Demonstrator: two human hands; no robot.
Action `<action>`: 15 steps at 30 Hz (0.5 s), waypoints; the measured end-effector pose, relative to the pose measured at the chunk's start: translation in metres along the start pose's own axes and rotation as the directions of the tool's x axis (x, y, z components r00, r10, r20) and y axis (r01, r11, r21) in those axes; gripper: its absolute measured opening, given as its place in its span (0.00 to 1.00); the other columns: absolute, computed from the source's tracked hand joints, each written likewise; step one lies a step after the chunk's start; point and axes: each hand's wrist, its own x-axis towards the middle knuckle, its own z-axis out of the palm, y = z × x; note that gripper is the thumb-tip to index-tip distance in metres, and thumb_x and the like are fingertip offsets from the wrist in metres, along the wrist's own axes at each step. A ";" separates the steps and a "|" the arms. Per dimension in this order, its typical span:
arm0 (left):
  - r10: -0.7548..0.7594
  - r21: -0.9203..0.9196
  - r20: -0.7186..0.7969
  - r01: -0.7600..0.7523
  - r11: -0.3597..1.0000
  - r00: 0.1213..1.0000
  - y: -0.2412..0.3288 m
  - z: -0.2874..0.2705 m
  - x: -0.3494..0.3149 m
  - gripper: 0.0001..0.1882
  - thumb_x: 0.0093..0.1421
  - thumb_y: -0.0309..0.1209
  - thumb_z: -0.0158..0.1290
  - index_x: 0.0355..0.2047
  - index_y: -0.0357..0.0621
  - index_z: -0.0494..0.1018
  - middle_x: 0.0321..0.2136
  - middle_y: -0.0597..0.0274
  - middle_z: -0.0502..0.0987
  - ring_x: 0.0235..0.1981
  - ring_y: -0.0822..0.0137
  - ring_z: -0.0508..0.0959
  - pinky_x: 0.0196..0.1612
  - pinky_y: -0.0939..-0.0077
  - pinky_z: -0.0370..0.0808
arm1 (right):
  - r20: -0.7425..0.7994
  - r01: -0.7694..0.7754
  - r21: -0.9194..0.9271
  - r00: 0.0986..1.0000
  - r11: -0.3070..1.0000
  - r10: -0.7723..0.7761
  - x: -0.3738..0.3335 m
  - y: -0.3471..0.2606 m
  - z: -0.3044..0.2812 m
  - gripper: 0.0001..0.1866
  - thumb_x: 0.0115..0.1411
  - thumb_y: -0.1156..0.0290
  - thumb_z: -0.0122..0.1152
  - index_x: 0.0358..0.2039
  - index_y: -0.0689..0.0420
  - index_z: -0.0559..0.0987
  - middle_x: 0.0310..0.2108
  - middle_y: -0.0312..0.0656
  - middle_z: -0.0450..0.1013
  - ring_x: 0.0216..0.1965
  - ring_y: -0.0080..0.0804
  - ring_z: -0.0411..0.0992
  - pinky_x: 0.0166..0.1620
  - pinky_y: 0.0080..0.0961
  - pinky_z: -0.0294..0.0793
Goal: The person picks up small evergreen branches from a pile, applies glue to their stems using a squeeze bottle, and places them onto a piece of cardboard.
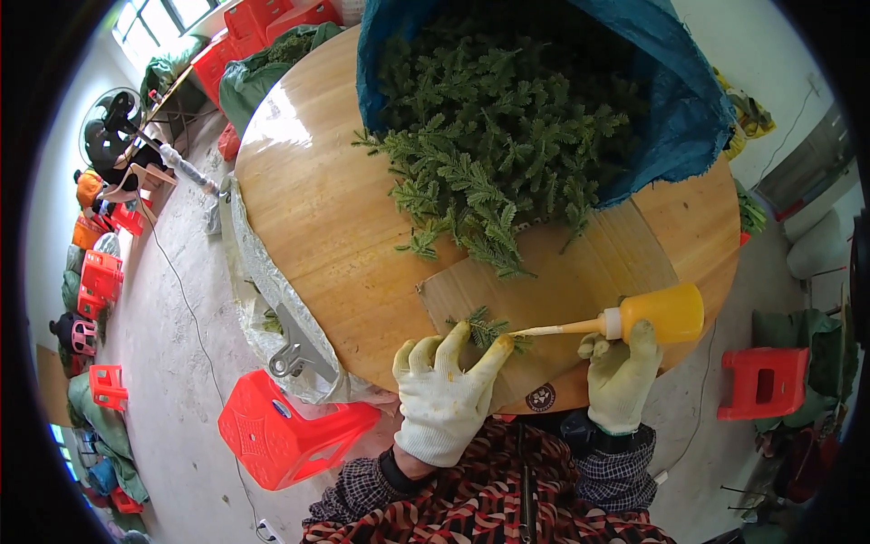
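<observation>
My left hand (444, 390), in a white knitted glove with yellowed fingertips, pinches a small green fir-like sprig (482, 325) over the cardboard. A yellow squeeze bottle (666, 315) lies tilted sideways in my gloved right hand (625, 376), its long thin nozzle pointing left. The nozzle tip is at the sprig, close to my left thumb; whether they touch I cannot tell. Beneath both hands is a flat sheet of brown cardboard (580, 281) on the round wooden table (317, 236). Beyond it, a heap of green sprigs (507, 145) spills from a blue sack (689, 118).
A large metal clip (304, 349) grips a clear plastic bag (263, 281) at the table's left edge. Red stools stand at the near left (281, 435) and at the right (766, 383). A black fan (118, 136) and several more stools line the left wall. Cables run along the floor.
</observation>
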 end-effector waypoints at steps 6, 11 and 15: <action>-0.043 -0.096 -0.027 0.041 0.995 0.999 0.001 0.003 0.001 0.22 0.50 0.29 0.59 0.47 0.59 0.74 0.45 0.57 0.71 0.42 0.54 0.70 0.49 0.59 0.66 | 0.002 0.004 0.007 1.000 1.000 -0.004 -0.001 -0.002 0.002 0.11 0.63 0.67 0.53 0.40 0.62 0.70 0.28 0.42 0.71 0.20 0.25 0.69 0.26 0.30 0.76; -0.002 -0.031 0.052 0.004 1.000 0.999 -0.001 0.000 0.005 0.20 0.49 0.30 0.60 0.45 0.59 0.76 0.45 0.56 0.71 0.43 0.54 0.70 0.49 0.58 0.66 | 0.003 0.003 0.006 1.000 1.000 -0.003 -0.001 0.000 0.001 0.11 0.63 0.67 0.53 0.40 0.63 0.70 0.28 0.42 0.71 0.20 0.25 0.68 0.27 0.30 0.76; 0.008 -0.015 0.037 -0.007 1.000 0.999 0.000 0.000 0.004 0.20 0.49 0.31 0.61 0.44 0.59 0.76 0.46 0.54 0.71 0.44 0.53 0.70 0.49 0.57 0.66 | -0.011 -0.001 -0.006 1.000 1.000 0.001 0.000 0.000 0.000 0.12 0.63 0.67 0.52 0.41 0.62 0.70 0.28 0.42 0.71 0.20 0.25 0.68 0.27 0.29 0.76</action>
